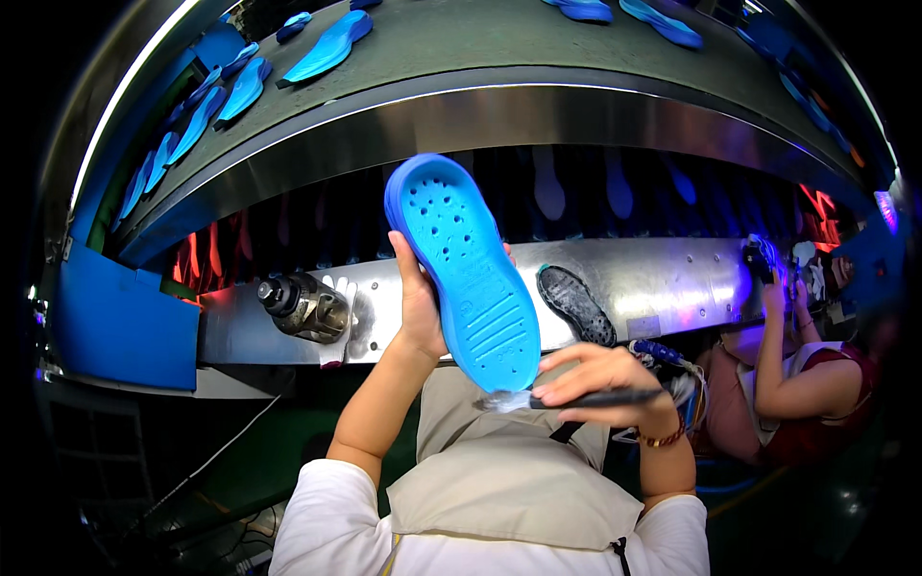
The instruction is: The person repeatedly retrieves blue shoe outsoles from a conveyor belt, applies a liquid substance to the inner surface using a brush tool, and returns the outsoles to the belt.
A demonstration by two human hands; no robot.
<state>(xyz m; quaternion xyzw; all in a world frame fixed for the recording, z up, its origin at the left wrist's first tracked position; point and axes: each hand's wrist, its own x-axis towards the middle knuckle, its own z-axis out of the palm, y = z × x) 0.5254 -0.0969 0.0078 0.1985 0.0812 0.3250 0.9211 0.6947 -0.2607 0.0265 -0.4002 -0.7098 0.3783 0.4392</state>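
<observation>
A bright blue shoe sole [471, 278] is held up in front of me, its inner face with small holes and ridges toward me. My left hand [420, 312] grips it, thumb along the left side; fingertips show past the right edge. Below the sole's lower right end, my right hand [605, 377] is closed around a brush [624, 396] with a dark handle. The brush's pale bristles are at the rounded lower end of the sole, blurred; whether they touch it I cannot tell.
A metal ledge [672, 278] runs across in front of me. On it are a dark-capped bottle [312, 307], a white glove [344, 298] and a black sole [576, 302]. Beyond, a green conveyor belt [461, 48] carries several blue soles. Another person [807, 384] sits at right.
</observation>
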